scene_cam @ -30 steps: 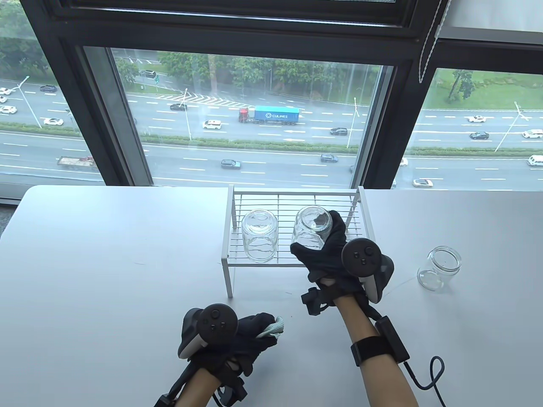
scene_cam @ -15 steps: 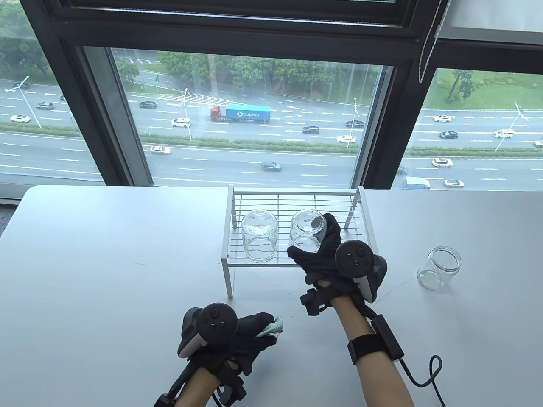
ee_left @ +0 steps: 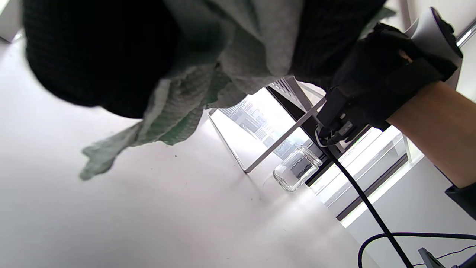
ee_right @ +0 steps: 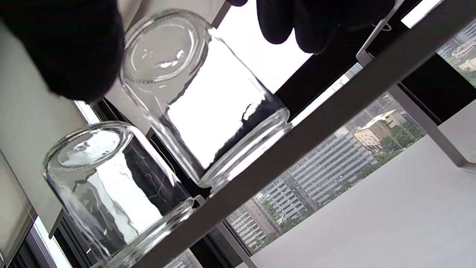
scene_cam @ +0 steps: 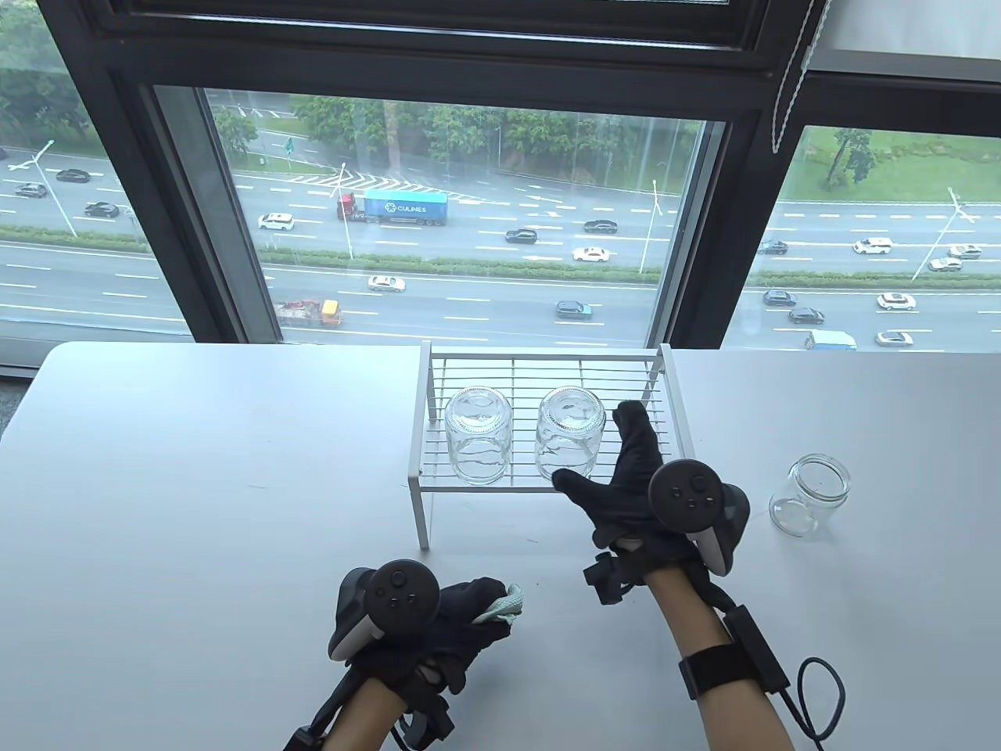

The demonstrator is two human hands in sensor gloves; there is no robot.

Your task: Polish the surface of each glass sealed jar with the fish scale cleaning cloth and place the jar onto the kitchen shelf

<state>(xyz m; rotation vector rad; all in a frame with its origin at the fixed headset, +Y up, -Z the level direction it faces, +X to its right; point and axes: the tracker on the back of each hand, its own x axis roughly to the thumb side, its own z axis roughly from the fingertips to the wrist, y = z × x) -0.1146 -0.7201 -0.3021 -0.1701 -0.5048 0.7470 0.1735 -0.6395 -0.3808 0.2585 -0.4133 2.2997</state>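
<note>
Nearest us, our left hand [scene_cam: 461,626] rests on the table [scene_cam: 195,485] with its fingers curled round the bunched fish scale cleaning cloth [scene_cam: 502,604], ready for more polishing. Further out, our right hand [scene_cam: 626,485] is spread with fingers straight just beside the second jar [scene_cam: 569,432], gripping nothing. That jar and the first jar [scene_cam: 478,436] stand upside down on the kitchen shelf [scene_cam: 547,364]; we judge two placed, with the third jar [scene_cam: 809,494] upright on the table right of the shelf, left to polish and shelve.
</note>
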